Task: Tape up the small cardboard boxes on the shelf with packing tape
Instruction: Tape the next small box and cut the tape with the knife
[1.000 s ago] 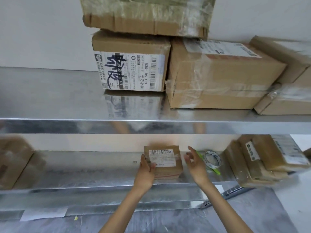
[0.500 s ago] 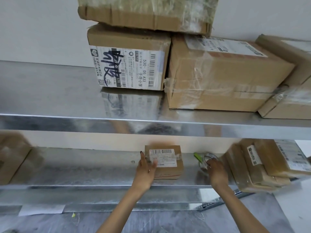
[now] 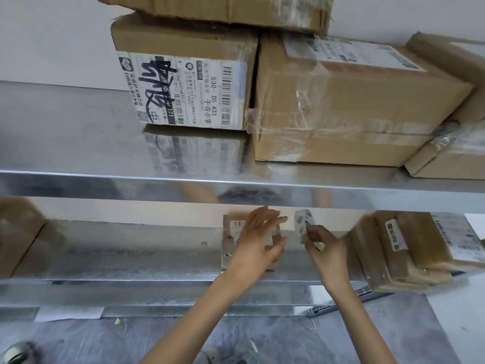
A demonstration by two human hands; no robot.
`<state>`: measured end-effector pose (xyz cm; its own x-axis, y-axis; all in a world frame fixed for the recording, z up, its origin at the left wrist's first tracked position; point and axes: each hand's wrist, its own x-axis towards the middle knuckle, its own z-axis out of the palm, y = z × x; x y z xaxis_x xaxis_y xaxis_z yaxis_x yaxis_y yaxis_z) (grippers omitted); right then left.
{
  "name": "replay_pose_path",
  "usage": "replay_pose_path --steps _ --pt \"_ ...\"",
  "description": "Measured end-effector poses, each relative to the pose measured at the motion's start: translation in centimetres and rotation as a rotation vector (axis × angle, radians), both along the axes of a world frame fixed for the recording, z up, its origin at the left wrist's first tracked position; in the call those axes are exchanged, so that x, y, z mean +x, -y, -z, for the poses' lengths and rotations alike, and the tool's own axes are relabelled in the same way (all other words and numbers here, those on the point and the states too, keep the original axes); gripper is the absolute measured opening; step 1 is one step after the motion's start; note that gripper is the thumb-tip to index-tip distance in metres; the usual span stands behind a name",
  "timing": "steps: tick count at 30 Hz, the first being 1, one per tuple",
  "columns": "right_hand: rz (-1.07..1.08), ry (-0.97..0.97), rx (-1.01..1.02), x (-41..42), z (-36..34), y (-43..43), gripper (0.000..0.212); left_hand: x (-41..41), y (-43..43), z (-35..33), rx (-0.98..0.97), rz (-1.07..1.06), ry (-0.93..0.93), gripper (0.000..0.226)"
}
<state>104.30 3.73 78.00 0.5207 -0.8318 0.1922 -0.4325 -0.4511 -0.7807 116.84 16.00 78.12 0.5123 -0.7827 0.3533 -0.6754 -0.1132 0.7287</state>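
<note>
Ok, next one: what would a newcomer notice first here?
Two bare hands at the lower shelf: the left grip spreads over a small box, the right grip pinches a tape roll beside it. On the upper shelf, a box label scrawled in black marker stands out.

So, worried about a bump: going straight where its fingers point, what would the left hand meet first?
Likely the tape roll pinched by the right hand, just beyond the left hand; depth is unclear.
</note>
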Motion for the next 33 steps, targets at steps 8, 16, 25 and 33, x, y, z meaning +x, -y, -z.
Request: replay_pose_path --steps 8,16,25,33 --pt "-0.104 0.129 0.196 1.5 -2.1 -3.0 0.019 -0.4 2.7 -2.2 -0.032 -0.015 -0.300 0.016" --pt "-0.074 0.228 0.315 1.1 -3.3 -4.0 0.017 -0.4 2.0 -2.6 -0.106 -0.041 -0.662 0.011" --pt "-0.331 0.039 0.393 1.0 -3.7 -5.1 0.007 1.7 3.2 -3.3 0.126 -0.087 -0.361 0.016" --pt "-0.270 -0.021 0.339 2.4 -3.5 -5.4 0.022 2.3 3.7 -3.5 0.265 -0.049 -0.243 0.023"
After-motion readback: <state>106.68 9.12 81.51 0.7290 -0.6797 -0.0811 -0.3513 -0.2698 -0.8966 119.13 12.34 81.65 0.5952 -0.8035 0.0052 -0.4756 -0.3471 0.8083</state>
